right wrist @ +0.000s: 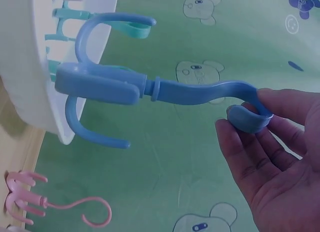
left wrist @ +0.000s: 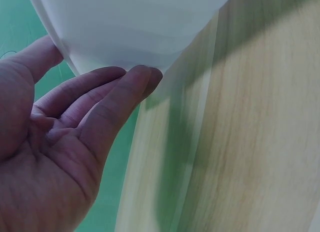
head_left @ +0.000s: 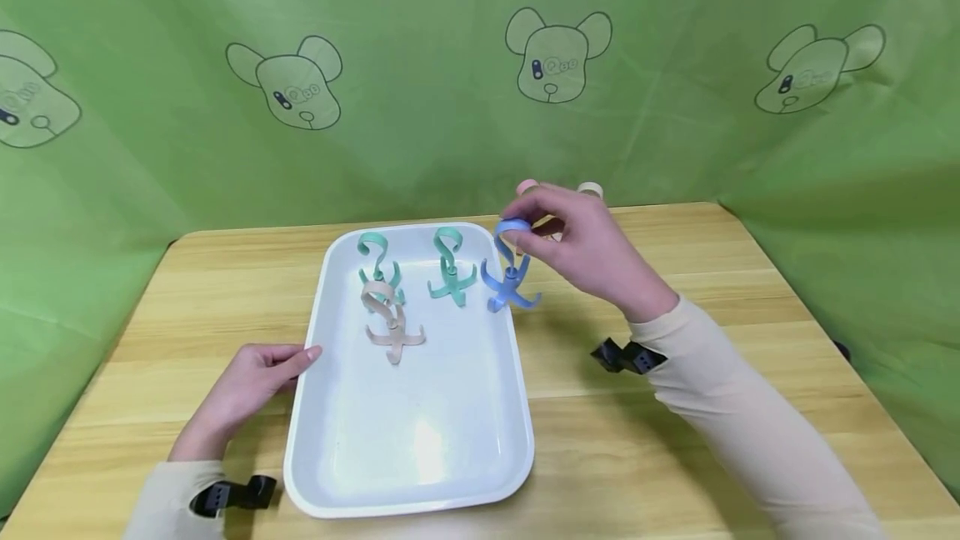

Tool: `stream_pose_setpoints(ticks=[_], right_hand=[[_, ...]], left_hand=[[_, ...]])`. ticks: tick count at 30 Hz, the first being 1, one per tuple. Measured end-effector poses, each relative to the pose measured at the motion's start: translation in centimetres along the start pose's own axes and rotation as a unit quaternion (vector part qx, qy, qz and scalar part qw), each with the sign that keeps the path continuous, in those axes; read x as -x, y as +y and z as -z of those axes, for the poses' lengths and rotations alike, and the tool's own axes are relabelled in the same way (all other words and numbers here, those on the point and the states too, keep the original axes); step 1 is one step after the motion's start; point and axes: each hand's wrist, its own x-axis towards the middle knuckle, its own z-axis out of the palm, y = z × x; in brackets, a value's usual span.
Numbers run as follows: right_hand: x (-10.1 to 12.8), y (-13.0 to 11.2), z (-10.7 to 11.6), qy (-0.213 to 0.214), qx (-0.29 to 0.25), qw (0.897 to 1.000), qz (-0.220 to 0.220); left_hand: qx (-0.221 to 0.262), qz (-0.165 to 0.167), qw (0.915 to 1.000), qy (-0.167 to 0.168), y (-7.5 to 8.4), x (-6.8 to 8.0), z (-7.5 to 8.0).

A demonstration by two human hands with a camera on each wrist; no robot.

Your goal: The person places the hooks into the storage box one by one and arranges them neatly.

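My right hand [head_left: 581,244] pinches the curled top of a blue multi-prong rotating hook hanger [head_left: 510,283]. The hanger's prongs point down and overlap the tray's right rim in the head view. The right wrist view shows its whole stem and prongs [right wrist: 100,84]. On its left side, the white tray [head_left: 405,440] is held by my left hand [head_left: 251,382], thumb on the rim. In the left wrist view, fingers [left wrist: 117,101] press against the tray's outside. Two green hook hangers [head_left: 452,282] and a beige one [head_left: 396,340] stand inside the tray's far half.
A pink hook hanger [right wrist: 25,197] stands on the wooden table [head_left: 675,407] right of the tray. Behind my right hand, a whitish curled top [head_left: 591,188] shows. Green cloth [head_left: 435,107] with bear-head drawings encloses the back and sides.
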Motion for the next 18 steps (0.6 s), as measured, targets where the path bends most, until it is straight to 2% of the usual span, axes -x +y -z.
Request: stream_pose_setpoints(ticks=[6, 18], right_hand=[[-0.4, -0.2, -1.0, -0.026, 0.001, 1.0, 0.009], [-0.9, -0.5, -3.6, -0.05, -0.008, 0.998, 0.044]], left_hand=[[0.004, 0.002, 1.0, 0.004, -0.1, 0.0, 0.1], [0.01, -0.002, 0.9999, 0.0, -0.3, -0.2, 0.1]])
